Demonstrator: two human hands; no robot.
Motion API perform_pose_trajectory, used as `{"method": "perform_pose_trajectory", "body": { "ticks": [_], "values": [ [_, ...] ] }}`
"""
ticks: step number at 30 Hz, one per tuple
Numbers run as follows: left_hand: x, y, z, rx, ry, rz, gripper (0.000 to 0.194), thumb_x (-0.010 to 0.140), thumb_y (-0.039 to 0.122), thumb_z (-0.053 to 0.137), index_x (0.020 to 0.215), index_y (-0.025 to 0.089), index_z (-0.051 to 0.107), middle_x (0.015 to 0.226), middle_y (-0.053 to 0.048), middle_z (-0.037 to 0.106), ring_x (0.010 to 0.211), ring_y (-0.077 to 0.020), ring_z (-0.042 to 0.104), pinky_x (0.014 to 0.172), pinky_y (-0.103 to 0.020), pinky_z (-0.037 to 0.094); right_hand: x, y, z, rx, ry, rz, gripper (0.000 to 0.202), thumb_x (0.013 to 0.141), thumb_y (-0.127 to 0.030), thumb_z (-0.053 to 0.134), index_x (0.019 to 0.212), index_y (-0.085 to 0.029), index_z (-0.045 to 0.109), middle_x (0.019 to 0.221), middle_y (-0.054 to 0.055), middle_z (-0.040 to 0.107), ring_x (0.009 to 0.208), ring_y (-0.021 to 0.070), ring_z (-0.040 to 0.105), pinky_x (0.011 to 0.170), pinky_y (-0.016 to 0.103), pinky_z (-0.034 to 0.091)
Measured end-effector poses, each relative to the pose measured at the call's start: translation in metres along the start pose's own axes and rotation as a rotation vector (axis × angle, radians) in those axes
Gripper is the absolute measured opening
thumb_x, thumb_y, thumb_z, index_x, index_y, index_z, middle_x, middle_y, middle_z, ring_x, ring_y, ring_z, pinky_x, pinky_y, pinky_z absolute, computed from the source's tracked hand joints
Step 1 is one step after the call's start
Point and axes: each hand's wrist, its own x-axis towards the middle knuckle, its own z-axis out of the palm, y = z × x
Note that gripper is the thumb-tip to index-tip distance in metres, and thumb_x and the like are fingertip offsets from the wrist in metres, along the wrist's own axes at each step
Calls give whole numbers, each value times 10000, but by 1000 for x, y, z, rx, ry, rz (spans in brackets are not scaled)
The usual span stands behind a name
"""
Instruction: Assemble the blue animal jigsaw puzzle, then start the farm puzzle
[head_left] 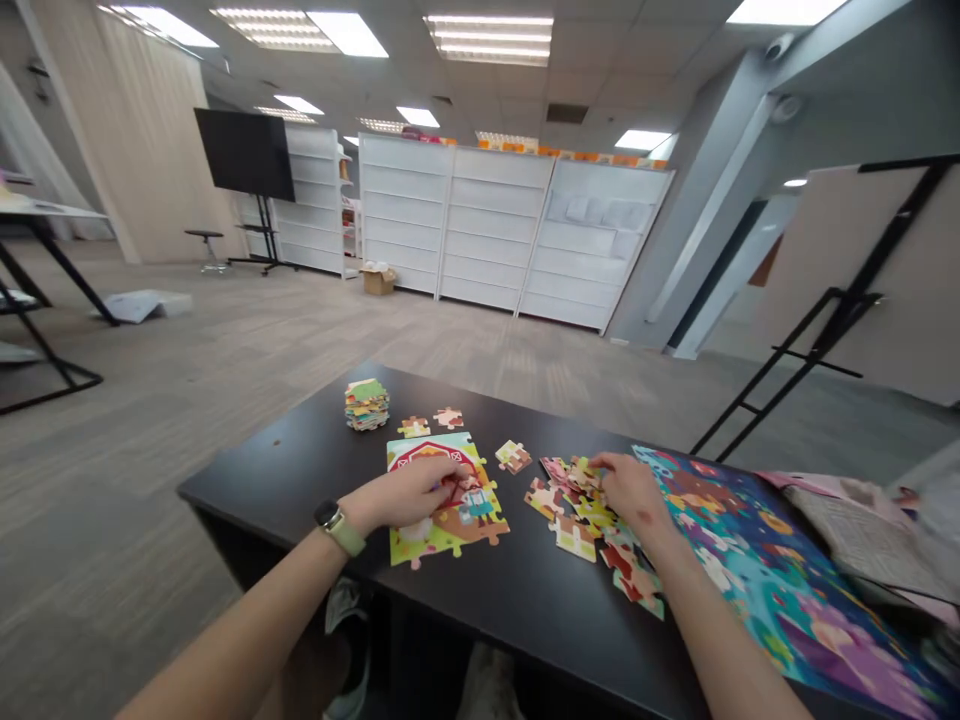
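My left hand (424,490), with a watch (339,528) on its wrist, is over a partly joined jigsaw puzzle (450,525) showing a red barn. Its fingers are curled together; what they hold, if anything, is hidden. At the right, my right hand (628,490) reaches onto a heap of loose jigsaw pieces (574,535), its fingers bent onto a piece at the top edge. Between the puzzle and the heap lies a small jigsaw section (513,457). Two loose pieces, one pinkish (449,418) and one yellow-brown (414,428), lie beyond the puzzle.
A stack of jigsaw pieces (367,405) stands at the far left of the black table (300,470). A colourful picture sheet (772,560) covers the right side, beside a crumpled bag (862,530). Beyond are white shelves (495,220), a screen (245,153) and a board stand (840,310).
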Motion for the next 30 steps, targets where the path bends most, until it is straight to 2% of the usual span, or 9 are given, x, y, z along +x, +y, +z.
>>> {"method": "perform_pose_trajectory", "body": {
  "ticks": [3,5,7,11,15,21,24,28,30],
  "values": [
    [-3,-2,-4,-30,52,-26,310,838,129,443,1081,206,619,1075,-39,671,977,-202,616,880,-303,477,0,-13,9,-13,6,-124,370,828,-194,458,1048,-205,755,1088,90,746,1046,273,641,915,369,452],
    [-4,-6,-6,-8,87,-48,337,826,145,469,1125,204,611,1124,-50,663,1020,-218,607,919,-319,465,-4,-24,15,-29,-38,-194,332,882,-330,493,1070,-235,750,1127,82,736,1083,290,620,921,389,445],
    [-6,-10,-7,7,102,-62,387,826,163,487,1196,207,594,1187,-59,650,1075,-234,591,955,-333,452,-8,-34,18,-40,-97,-208,324,897,-431,509,1042,-276,754,1117,60,739,1064,295,622,900,403,442],
    [-7,-16,-7,-4,82,-68,359,849,192,484,1185,217,607,1197,-52,653,1088,-237,590,961,-334,451,-12,-39,12,9,-151,-198,302,894,-466,525,1007,-300,751,1069,39,750,1050,281,628,902,403,428],
    [-7,-15,-6,-2,87,-58,350,840,201,497,1169,237,611,1212,-40,646,1113,-239,580,978,-332,440,-12,-35,6,74,-143,-144,370,845,-507,581,1108,-278,706,1029,48,752,1040,276,636,892,403,430],
    [-7,-10,-7,9,78,-41,278,848,188,480,1079,224,630,1127,-35,663,1040,-220,598,924,-310,454,-13,-33,11,-52,-98,-186,387,868,-398,543,1198,-238,667,1053,81,746,1126,293,577,980,465,347],
    [-8,-9,-10,8,88,-56,255,862,214,495,1075,218,635,1119,-44,657,1031,-224,594,925,-317,451,-16,-35,12,-109,-84,-221,386,818,-368,592,1168,-236,684,1091,97,728,1140,295,560,1002,471,312],
    [-12,-8,-12,9,40,-37,238,842,289,570,1055,215,647,1097,-50,640,1018,-236,583,920,-324,451,-19,-45,6,-94,-93,-222,349,760,-294,610,1094,-258,707,1006,65,739,1041,278,601,955,441,358],
    [-13,-7,-12,15,13,-28,246,825,317,604,1047,224,654,1098,-49,628,1032,-243,574,937,-333,448,-20,-52,0,-22,-77,-256,397,741,-249,594,1125,-235,694,1044,72,735,1033,276,617,936,415,408]
  ]
}}
